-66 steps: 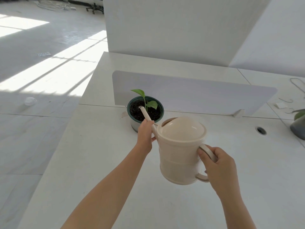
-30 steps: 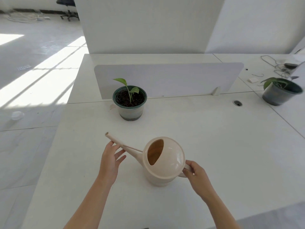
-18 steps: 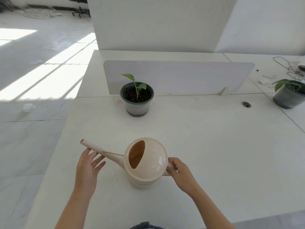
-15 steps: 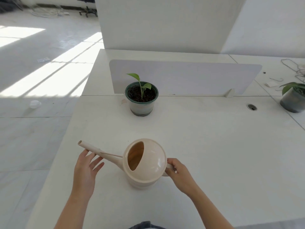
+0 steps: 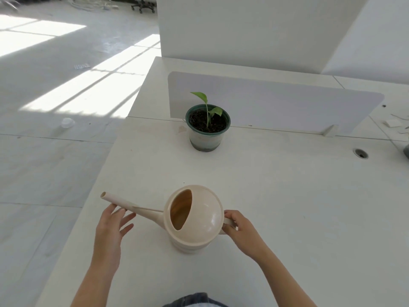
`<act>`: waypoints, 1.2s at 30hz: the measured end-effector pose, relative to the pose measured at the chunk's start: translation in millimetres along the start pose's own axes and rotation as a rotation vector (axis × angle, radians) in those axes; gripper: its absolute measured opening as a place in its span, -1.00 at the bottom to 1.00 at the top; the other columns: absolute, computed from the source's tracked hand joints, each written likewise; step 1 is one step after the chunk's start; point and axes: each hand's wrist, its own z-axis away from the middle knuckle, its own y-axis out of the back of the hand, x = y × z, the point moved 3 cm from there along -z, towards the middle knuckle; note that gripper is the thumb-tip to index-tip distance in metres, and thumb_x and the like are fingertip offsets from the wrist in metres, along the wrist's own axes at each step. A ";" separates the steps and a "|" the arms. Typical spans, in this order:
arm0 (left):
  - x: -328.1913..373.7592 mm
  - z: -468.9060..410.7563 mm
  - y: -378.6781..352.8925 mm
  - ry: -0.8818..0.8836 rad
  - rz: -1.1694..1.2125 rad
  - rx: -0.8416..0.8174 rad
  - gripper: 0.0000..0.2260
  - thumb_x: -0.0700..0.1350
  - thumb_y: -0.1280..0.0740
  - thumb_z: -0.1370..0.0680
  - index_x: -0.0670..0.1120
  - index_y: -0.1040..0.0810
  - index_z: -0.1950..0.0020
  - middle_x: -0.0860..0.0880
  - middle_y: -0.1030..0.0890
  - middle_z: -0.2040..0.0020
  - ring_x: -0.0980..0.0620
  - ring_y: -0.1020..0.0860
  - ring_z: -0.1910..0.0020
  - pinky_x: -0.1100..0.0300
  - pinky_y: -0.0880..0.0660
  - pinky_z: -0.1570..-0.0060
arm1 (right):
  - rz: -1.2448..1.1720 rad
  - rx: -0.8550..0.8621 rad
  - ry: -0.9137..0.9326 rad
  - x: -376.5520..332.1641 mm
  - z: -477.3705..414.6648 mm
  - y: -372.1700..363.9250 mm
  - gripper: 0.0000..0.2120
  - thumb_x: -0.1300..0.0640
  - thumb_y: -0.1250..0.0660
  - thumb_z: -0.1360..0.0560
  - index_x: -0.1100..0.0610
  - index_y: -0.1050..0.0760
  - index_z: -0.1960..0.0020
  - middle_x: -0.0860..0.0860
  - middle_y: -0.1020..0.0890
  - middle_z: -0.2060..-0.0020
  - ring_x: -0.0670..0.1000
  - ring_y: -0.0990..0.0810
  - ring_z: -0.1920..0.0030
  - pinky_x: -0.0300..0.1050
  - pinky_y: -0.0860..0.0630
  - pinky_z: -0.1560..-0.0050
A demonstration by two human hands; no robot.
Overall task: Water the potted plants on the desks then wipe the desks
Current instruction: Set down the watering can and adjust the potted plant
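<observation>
A beige watering can (image 5: pixel 194 220) stands upright on the white desk (image 5: pixel 287 207), its long spout pointing left. My right hand (image 5: pixel 240 229) is closed around the handle at the can's right side. My left hand (image 5: pixel 111 229) sits under the spout with fingers spread, fingertips touching its underside. Further back, a small green-leafed plant in a green-rimmed pot (image 5: pixel 208 127) stands in front of the low white divider panel (image 5: pixel 276 100).
The desk's left edge drops to a pale tiled floor (image 5: pixel 44 151) with sunlit patches. A cable hole (image 5: pixel 361 153) is at the right. The edge of a second grey pot (image 5: pixel 406 151) shows at the far right. A tall white partition (image 5: pixel 243 29) stands behind.
The can came back from pouring over the plant and now stands on the desk near me. My left hand has loosened from gripping the spout to open fingers under it.
</observation>
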 end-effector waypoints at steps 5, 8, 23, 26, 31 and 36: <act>14.6 16.6 5.1 -0.123 -0.148 0.064 -0.79 -0.22 -0.16 -0.57 -0.10 -0.46 -0.17 -0.12 -0.56 -0.03 -0.14 -0.53 0.01 0.03 -0.38 -0.06 | -0.027 0.033 0.027 -6.8 1.6 17.1 -0.73 0.27 -0.23 -0.49 -0.04 -0.40 -0.10 -0.17 -0.50 -0.09 -0.14 -0.44 -0.18 -0.25 -0.31 -0.19; 29.4 17.3 -5.6 -0.182 -0.160 0.040 -0.81 -0.26 -0.15 -0.57 -0.06 -0.52 0.02 -0.12 -0.59 0.08 -0.08 -0.55 0.11 0.09 -0.43 0.04 | -0.079 0.094 0.052 -21.2 -9.0 34.1 -0.72 0.30 -0.23 -0.49 -0.02 -0.41 -0.08 -0.15 -0.51 -0.06 -0.12 -0.46 -0.15 -0.22 -0.35 -0.15; 70.0 -123.2 -176.5 -0.125 -0.294 -0.237 -0.63 -0.11 -0.15 -0.58 -0.10 -0.34 -0.39 -0.09 -0.42 -0.34 -0.05 -0.38 -0.33 -0.01 -0.30 -0.36 | -0.158 0.315 -0.043 -79.4 -174.6 84.3 -0.65 0.15 -0.13 -0.54 0.17 -0.37 -0.30 0.05 -0.50 -0.07 0.00 -0.43 -0.07 -0.07 -0.39 -0.16; 69.4 -153.6 -195.3 -0.045 -0.206 -0.216 -0.58 -0.07 -0.11 -0.59 -0.08 -0.24 -0.45 -0.06 -0.32 -0.44 -0.04 -0.30 -0.41 -0.05 -0.20 -0.42 | -0.249 0.350 -0.062 -83.3 -199.6 89.9 -0.63 0.12 -0.10 -0.55 0.19 -0.35 -0.32 0.06 -0.49 -0.11 0.05 -0.44 -0.16 0.02 -0.37 -0.30; 60.4 -183.6 -221.7 0.016 -0.112 -0.263 -0.56 -0.01 -0.04 -0.61 -0.04 -0.13 -0.49 -0.01 -0.25 -0.47 0.03 -0.25 -0.43 0.01 -0.12 -0.45 | -0.439 0.440 -0.039 -82.5 -224.3 89.3 -0.63 0.10 -0.07 -0.57 0.18 -0.34 -0.34 0.07 -0.48 -0.25 0.04 -0.42 -0.27 0.04 -0.31 -0.37; 49.9 -196.7 -243.1 0.027 -0.096 -0.365 -0.52 0.21 -0.04 -0.53 0.05 -0.33 -0.38 0.09 -0.37 -0.40 0.13 -0.29 -0.39 -0.01 -0.09 -0.45 | -0.558 0.468 -0.014 -73.4 -229.1 72.4 -0.59 0.06 -0.03 -0.59 0.10 -0.19 -0.42 0.00 -0.32 -0.41 -0.02 -0.30 -0.39 0.01 -0.21 -0.45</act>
